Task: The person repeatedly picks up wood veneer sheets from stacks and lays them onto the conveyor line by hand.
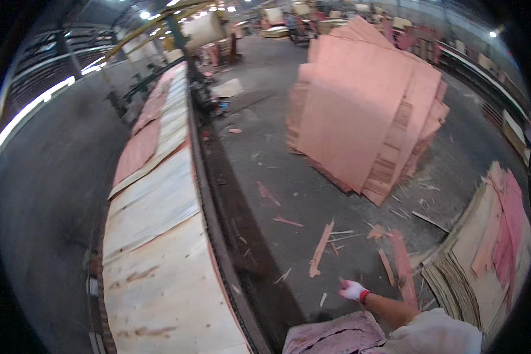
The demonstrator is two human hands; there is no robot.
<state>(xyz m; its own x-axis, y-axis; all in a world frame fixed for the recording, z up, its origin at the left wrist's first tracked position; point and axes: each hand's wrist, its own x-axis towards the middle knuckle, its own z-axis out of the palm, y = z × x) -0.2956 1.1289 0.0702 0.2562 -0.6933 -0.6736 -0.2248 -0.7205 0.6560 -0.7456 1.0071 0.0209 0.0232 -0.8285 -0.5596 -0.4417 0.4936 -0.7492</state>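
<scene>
My right hand (353, 290) wears a white glove with pinkish fingertips and a red cuff. It hangs low in front of me above the floor, and its small, blurred fingers do not show whether they are closed. Nothing can be made out in it. Thin strips of wood scrap (321, 251) lie on the floor just beyond it. To the left runs a long line of pale veneer sheets (159, 236), overlapping end to end, with pink sheets (138, 153) farther along. My left hand is out of view.
A tall pile of pink veneer sheets (354, 100) stands ahead to the right. Nearer on the right is another stack of veneer (454, 289) with pink pieces on top. A dark rail (209, 236) edges the long line, and splinters litter the floor (265, 153).
</scene>
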